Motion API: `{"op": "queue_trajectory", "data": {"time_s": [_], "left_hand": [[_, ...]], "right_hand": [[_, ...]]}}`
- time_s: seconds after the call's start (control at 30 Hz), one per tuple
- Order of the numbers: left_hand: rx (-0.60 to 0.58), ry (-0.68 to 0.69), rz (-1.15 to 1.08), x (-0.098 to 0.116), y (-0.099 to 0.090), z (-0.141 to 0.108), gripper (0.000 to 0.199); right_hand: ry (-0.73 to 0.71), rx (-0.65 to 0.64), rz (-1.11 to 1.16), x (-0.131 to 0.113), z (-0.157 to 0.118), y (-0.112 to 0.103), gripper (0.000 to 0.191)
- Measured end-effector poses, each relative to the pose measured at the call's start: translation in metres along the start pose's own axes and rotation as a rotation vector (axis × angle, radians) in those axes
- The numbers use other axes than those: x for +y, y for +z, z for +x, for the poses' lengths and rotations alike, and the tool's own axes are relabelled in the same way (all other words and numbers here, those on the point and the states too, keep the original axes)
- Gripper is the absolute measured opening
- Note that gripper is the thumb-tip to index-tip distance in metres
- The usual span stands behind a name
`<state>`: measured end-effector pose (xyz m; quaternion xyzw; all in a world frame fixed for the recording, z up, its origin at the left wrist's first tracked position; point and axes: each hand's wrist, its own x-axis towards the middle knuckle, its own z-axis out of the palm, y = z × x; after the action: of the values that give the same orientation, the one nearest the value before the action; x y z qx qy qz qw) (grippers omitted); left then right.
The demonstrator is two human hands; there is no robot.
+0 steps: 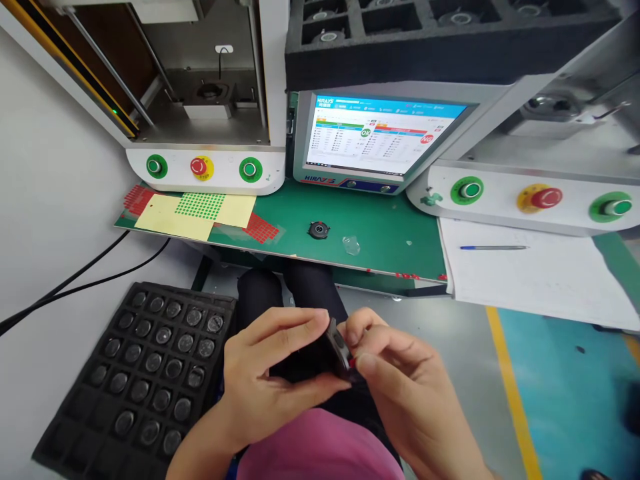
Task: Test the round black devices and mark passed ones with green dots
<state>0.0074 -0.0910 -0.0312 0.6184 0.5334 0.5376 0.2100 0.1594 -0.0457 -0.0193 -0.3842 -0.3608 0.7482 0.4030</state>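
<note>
My left hand (270,370) grips a black watch case (340,347) by its edges, tilted up over my lap. My right hand (405,373) is closed at its other side, fingertips touching it. Between my right thumb and the case shows a small red piece, like a sticker (352,363); the fingers partly hide it. Another round black watch case (319,230) lies on the green table with a red mark at its top edge. Beside it is a clear plastic film (351,245).
A black foam tray (65,413) with several watch cases stands low on the left; another foam tray (400,63) sits atop the monitor (385,133). Sticker sheets (173,217), papers (545,273) and a pen (493,247) lie on the table (390,220). Two button-fronted machines stand behind.
</note>
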Motion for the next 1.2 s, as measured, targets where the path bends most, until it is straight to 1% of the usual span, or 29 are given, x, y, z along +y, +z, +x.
{"op": "queue_trajectory", "data": {"time_s": [0.3, 0.37, 0.47, 0.53, 0.57, 0.63, 0.67, 0.73, 0.77, 0.83, 0.9, 0.97, 1.03, 1.1, 1.2], "left_hand": [[0.009, 0.000, -0.003, 0.002, 0.000, 0.001, 0.057], [0.009, 0.019, 0.004, 0.001, -0.001, 0.001, 0.056], [0.002, 0.046, -0.006, -0.001, -0.002, 0.002, 0.057], [-0.006, 0.044, -0.065, -0.005, -0.002, 0.003, 0.058], [-0.018, 0.029, -0.125, -0.006, -0.002, 0.004, 0.057], [-0.064, -0.056, -0.309, -0.008, 0.000, 0.006, 0.054], [-0.083, -0.118, -0.416, -0.009, 0.001, 0.007, 0.052], [-0.103, -0.265, -0.611, -0.008, 0.005, 0.008, 0.047], [-0.106, -0.345, -0.691, -0.007, 0.007, 0.008, 0.044], [-0.113, -0.478, -0.844, -0.005, 0.011, 0.007, 0.039], [-0.123, -0.578, -0.993, -0.003, 0.015, 0.005, 0.038], [-0.088, -0.635, -1.084, -0.001, 0.019, 0.003, 0.034], [-0.036, -0.666, -1.069, -0.001, 0.024, 0.000, 0.032], [0.013, -0.669, -0.972, 0.000, 0.029, -0.003, 0.030], [0.065, -0.660, -0.811, 0.001, 0.035, -0.006, 0.022]], "right_hand": [[0.035, 0.010, 0.049, 0.002, 0.000, 0.003, 0.017], [0.095, 0.006, 0.105, 0.002, -0.001, 0.004, 0.019], [0.242, 0.022, 0.242, 0.001, -0.002, 0.008, 0.023], [0.337, 0.010, 0.319, 0.001, -0.003, 0.011, 0.028], [0.379, -0.017, 0.346, 0.002, -0.003, 0.013, 0.031], [0.440, -0.093, 0.380, 0.005, -0.003, 0.016, 0.040], [0.442, -0.122, 0.386, 0.006, -0.003, 0.016, 0.045], [0.373, -0.137, 0.363, 0.009, -0.001, 0.016, 0.047], [0.309, -0.117, 0.334, 0.010, 0.001, 0.015, 0.045], [0.155, -0.037, 0.254, 0.010, 0.004, 0.012, 0.041], [0.046, 0.036, 0.173, 0.010, 0.006, 0.008, 0.037], [0.003, 0.048, 0.123, 0.012, 0.006, 0.006, 0.032], [0.016, 0.003, 0.105, 0.015, 0.004, 0.006, 0.030], [0.012, -0.023, 0.091, 0.020, 0.000, 0.007, 0.027], [-0.022, -0.001, 0.073, 0.027, -0.004, 0.011, 0.021]]}}
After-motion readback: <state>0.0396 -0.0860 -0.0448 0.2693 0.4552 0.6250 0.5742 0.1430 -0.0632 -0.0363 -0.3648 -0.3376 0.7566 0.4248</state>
